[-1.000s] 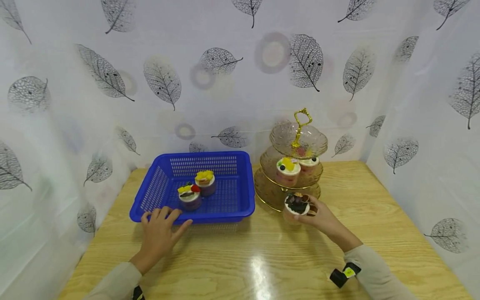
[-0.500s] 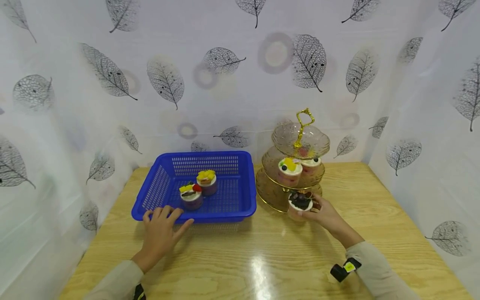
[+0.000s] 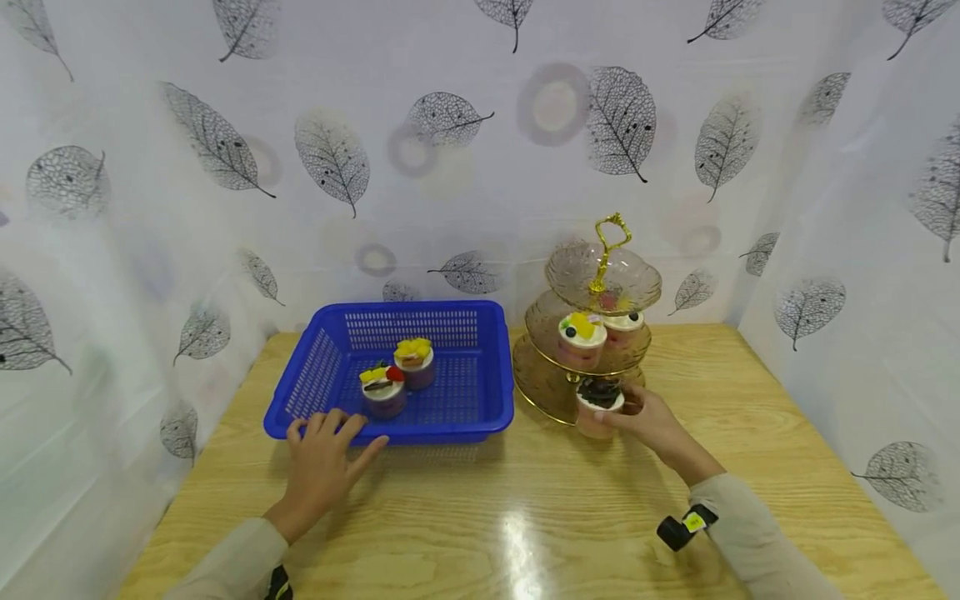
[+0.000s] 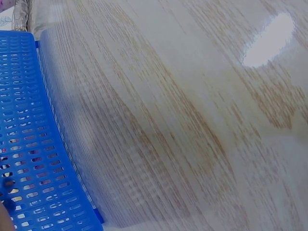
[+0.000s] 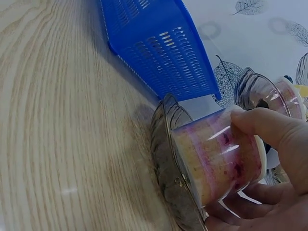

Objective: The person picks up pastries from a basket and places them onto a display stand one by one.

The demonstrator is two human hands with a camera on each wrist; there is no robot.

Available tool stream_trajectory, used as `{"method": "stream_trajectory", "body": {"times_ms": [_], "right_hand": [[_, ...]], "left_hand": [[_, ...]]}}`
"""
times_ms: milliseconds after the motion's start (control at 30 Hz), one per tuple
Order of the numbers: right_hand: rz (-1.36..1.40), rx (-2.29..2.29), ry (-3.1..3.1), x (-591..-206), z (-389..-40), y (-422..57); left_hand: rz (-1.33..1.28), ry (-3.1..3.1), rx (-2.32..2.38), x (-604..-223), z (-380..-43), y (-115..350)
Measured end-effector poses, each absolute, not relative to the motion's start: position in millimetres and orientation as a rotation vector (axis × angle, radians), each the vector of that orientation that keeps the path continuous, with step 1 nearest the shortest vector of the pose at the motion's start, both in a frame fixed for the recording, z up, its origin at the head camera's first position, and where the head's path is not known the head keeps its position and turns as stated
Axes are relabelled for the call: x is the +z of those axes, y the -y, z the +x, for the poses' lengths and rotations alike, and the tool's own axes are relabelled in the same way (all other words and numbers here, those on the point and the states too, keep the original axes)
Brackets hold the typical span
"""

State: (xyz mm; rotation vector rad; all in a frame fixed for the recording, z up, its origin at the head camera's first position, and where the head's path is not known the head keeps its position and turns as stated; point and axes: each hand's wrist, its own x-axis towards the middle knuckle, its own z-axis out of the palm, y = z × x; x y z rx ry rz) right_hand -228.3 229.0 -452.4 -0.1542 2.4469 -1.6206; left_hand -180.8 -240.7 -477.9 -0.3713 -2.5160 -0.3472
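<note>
In the right hand (image 3: 654, 423), the cup (image 3: 595, 421) is clear, glossy plastic. Beyond it, the stand (image 3: 536, 382) looks like rippled glass, its handle (image 3: 599, 280) shiny metal. At the left hand (image 3: 318, 465), the basket (image 3: 450, 432) is smooth plastic; below, the table (image 3: 442, 525) is glossy, wood-grained.

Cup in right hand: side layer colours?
The cup shows tan and pink layers with dark red spots, best in the right wrist view.
</note>
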Motion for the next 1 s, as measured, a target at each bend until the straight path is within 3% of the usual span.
{"method": "stream_trajectory", "body": {"times_ms": [1000], "right_hand": [[-0.115, -1.592, -2.578, -454.4, -249.6, -222.9]], "left_hand": [[-0.379, 2.502, -0.346, -479.4, -181.1, 240.7]]}}
